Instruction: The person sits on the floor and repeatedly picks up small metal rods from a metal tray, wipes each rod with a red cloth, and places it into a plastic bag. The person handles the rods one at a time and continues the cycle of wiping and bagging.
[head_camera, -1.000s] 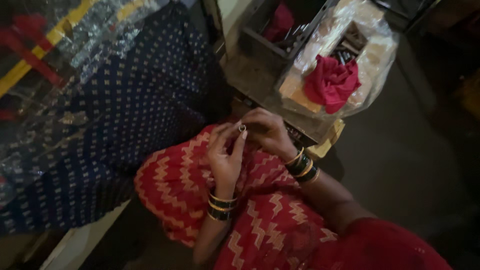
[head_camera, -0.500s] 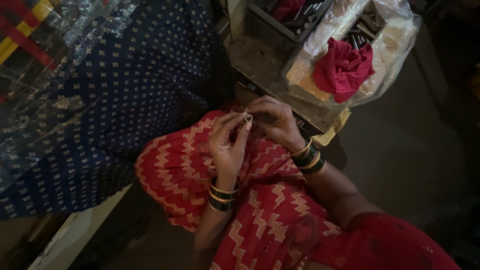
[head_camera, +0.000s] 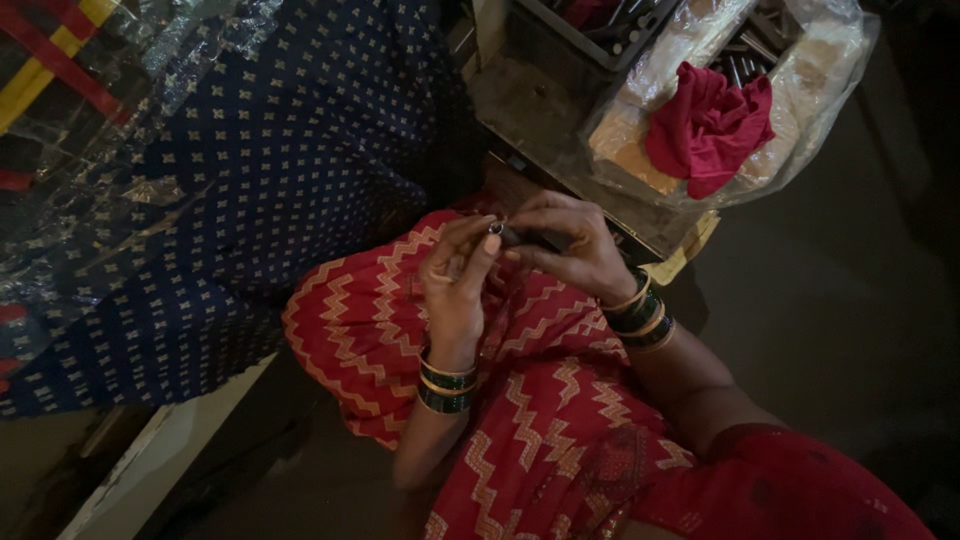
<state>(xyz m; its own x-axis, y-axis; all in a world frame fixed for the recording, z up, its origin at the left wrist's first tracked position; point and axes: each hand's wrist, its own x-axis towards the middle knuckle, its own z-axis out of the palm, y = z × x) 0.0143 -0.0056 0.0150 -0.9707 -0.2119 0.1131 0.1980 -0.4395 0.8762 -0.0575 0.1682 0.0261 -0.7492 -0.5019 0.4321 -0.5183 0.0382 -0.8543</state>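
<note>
Metal ring: a tiny shiny ring (head_camera: 496, 227) sits right at the fingertips, where both hands meet over the lap.
Left hand: the left hand (head_camera: 456, 290) is turned palm up, and its fingers (head_camera: 484, 250) are pinched shut on the ring.
Right hand: the right hand (head_camera: 565, 245) comes in from the other side, and its fingers (head_camera: 528, 237) are closed round a small dark piece (head_camera: 545, 240) that touches the ring.
How far along: the two bits are pressed together, so it looks like the joining is going on now. I cannot tell if the ring is all the way on; it is too small and dark to see.
What is left: no finished pieces show near the fingers, so I cannot tell how many are done.
Behind the fingers: a clear plastic bag (head_camera: 830, 70) with a red cloth (head_camera: 705, 125) on top.
Beside that: a dark tray (head_camera: 590, 50) of small metal parts.
Under the fingers: red zigzag cloth (head_camera: 540, 400) on the lap.
Left of the fingers: blue dotted cloth (head_camera: 260, 190).
</note>
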